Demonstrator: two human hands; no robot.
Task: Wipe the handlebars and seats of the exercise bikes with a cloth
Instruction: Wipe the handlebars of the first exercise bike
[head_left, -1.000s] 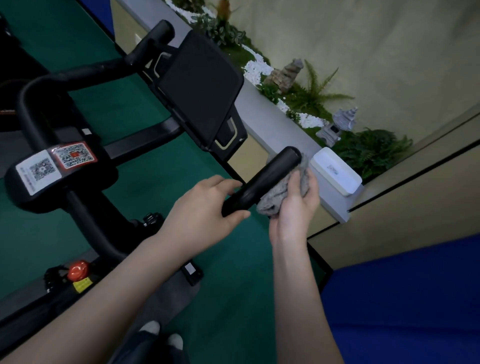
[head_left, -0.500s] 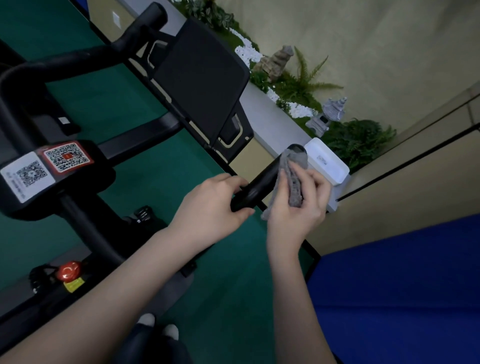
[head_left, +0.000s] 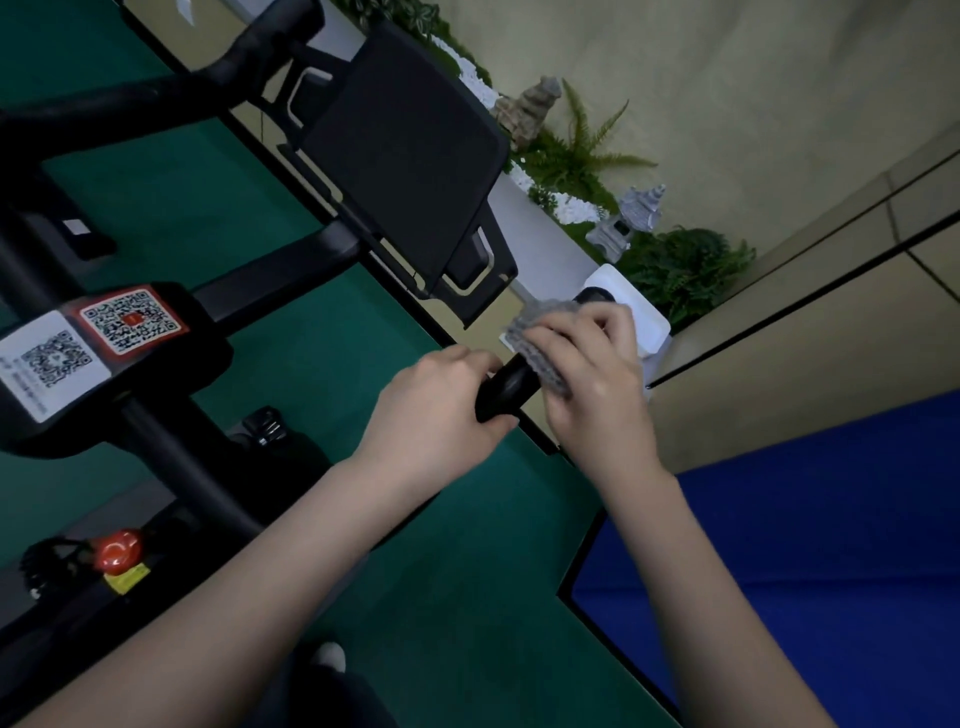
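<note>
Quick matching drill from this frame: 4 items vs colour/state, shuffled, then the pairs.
Items:
1. cloth
2. left hand
3. knob
4. console panel

States:
A. red, low on the frame
B. black, tilted, above the hands
C. grey, wrapped over the handlebar end under the right hand
D. grips the bare bar

Pairs: 1-C, 2-D, 3-A, 4-B

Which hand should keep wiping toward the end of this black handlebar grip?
Right. The right hand already wraps the grey knitted cloth over the black handlebar grip near its tip; the left hand holds the lower part, steadying it.
</note>
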